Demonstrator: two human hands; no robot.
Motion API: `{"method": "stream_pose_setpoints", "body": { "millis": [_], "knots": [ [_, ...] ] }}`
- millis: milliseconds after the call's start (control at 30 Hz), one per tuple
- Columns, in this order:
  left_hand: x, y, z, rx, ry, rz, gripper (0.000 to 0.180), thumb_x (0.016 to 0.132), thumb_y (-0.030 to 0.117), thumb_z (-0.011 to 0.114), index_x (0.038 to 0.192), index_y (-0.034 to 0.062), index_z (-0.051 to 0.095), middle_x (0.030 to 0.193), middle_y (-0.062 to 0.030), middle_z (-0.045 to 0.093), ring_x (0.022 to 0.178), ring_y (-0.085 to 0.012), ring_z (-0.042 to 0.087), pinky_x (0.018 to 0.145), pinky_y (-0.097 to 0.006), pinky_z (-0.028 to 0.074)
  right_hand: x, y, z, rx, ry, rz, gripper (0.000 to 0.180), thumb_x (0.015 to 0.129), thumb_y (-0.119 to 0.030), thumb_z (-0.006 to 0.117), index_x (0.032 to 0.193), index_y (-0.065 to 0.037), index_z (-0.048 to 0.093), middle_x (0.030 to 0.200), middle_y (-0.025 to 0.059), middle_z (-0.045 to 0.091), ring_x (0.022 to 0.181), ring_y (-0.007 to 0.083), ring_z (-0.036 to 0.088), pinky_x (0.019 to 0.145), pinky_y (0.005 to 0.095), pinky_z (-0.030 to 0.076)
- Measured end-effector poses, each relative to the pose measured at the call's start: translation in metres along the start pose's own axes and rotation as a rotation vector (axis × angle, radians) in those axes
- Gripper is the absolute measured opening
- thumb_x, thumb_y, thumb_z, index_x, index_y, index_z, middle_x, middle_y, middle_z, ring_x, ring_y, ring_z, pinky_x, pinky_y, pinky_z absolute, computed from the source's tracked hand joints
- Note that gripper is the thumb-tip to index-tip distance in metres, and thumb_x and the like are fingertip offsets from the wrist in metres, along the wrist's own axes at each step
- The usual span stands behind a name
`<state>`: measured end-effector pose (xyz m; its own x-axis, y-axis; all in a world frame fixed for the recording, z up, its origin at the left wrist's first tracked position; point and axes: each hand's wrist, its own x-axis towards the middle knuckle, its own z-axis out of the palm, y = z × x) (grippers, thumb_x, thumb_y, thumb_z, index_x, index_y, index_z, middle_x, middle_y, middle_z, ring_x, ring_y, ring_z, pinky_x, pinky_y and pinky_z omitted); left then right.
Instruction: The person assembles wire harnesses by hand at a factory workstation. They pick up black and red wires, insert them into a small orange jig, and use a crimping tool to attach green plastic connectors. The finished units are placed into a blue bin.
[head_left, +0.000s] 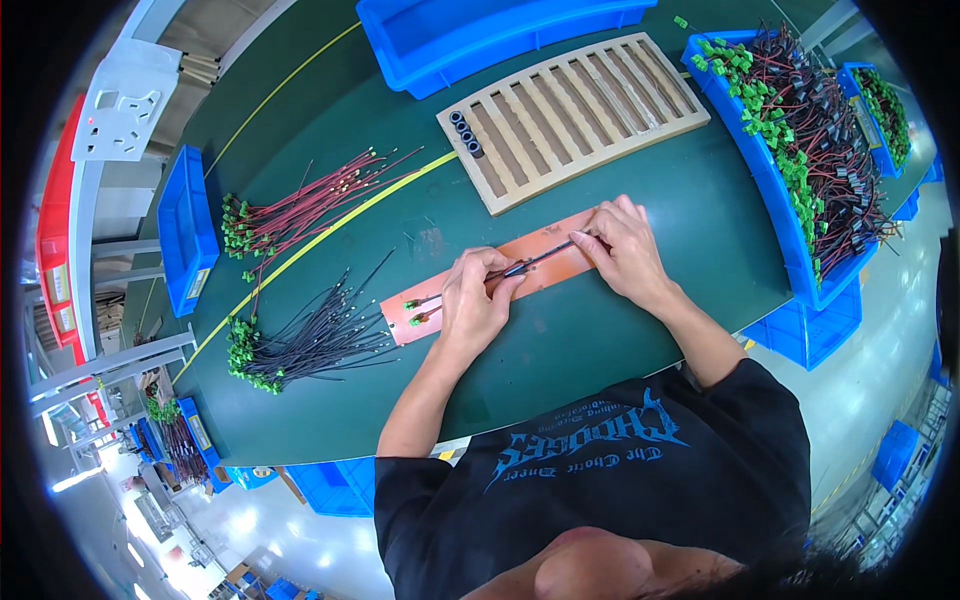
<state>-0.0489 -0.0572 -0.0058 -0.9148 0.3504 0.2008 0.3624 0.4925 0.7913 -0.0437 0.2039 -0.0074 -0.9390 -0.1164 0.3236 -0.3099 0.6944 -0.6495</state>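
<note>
Over a copper-coloured strip board (397, 325) on the green table, I hold thin dark wires (548, 251) stretched between my two hands. My left hand (477, 308) is closed on them, with a small black piece at its fingertips. Two green connectors (424, 318) on wire ends stick out on its left side, above the board's left end. My right hand (624, 252) pinches the wires' other end near the board's right part; its fingers hide the tip. To the left lie a bundle of black wires (325, 335) and a bundle of red wires (320, 203), both with green connectors.
A slotted wooden rack (560, 105) with several black rings (465, 135) in its left slot lies beyond my hands. Behind it stands a blue bin (500, 45). A blue bin (765, 190) full of wired connectors is at right, a smaller blue tray (187, 230) at far left.
</note>
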Motion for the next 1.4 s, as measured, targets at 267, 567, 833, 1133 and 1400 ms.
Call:
{"method": "stream_pose_setpoints", "body": {
  "millis": [267,567,833,1133,1400],
  "knots": [
    [0.005,0.004,0.003,-0.007,0.03,0.088,0.044,0.081,-0.008,0.083,0.111,0.0044,0.053,0.104,-0.0162,0.07,0.096,-0.029,0.072,0.083,-0.037,0.061,0.001,0.007,-0.002,-0.001,-0.021,0.01,0.025,0.093,-0.019,0.077,0.079,-0.008,0.06,0.082,0.0056,0.06,0.084,0.0273,0.053,0.076,0.0414,0.037],
    [0.008,0.002,0.005,-0.038,0.056,0.192,0.036,0.082,-0.008,0.08,0.105,0.003,0.055,0.1,-0.0159,0.069,0.092,-0.0262,0.07,0.066,-0.033,0.062,0.001,0.006,-0.002,0.038,0.011,-0.033,0.023,0.091,-0.019,0.078,0.08,-0.008,0.062,0.083,0.0045,0.06,0.086,0.0268,0.053,0.078,0.0403,0.038],
    [0.017,0.017,-0.003,0.052,0.009,0.149,0.037,0.079,-0.005,0.082,0.111,0.0012,0.066,0.103,-0.0148,0.067,0.093,-0.0327,0.066,0.078,-0.042,0.056,0.001,0.009,-0.001,0.018,0.036,-0.035,0.021,0.091,-0.017,0.079,0.083,-0.007,0.063,0.084,0.0048,0.058,0.085,0.0263,0.052,0.076,0.0395,0.037],
    [0.021,0.008,-0.015,0.193,-0.141,0.248,0.025,0.085,0.011,0.08,0.106,0.0002,0.072,0.102,-0.0132,0.067,0.096,-0.0341,0.063,0.085,-0.047,0.052,0.001,0.009,-0.002,-0.017,0.005,0.0,0.023,0.092,-0.018,0.077,0.082,-0.007,0.06,0.086,0.0079,0.055,0.088,0.0294,0.053,0.077,0.0419,0.038],
    [0.118,0.038,-0.006,0.052,-0.699,0.067,0.023,0.097,0.023,0.071,0.101,0.0027,0.079,0.09,-0.0161,0.075,0.083,-0.028,0.07,0.078,-0.04,0.054,0.001,0.008,0.0,0.046,0.068,-0.057,0.023,0.092,-0.018,0.077,0.081,-0.007,0.059,0.084,0.0081,0.056,0.085,0.0295,0.054,0.077,0.0423,0.038]
  ]
}}
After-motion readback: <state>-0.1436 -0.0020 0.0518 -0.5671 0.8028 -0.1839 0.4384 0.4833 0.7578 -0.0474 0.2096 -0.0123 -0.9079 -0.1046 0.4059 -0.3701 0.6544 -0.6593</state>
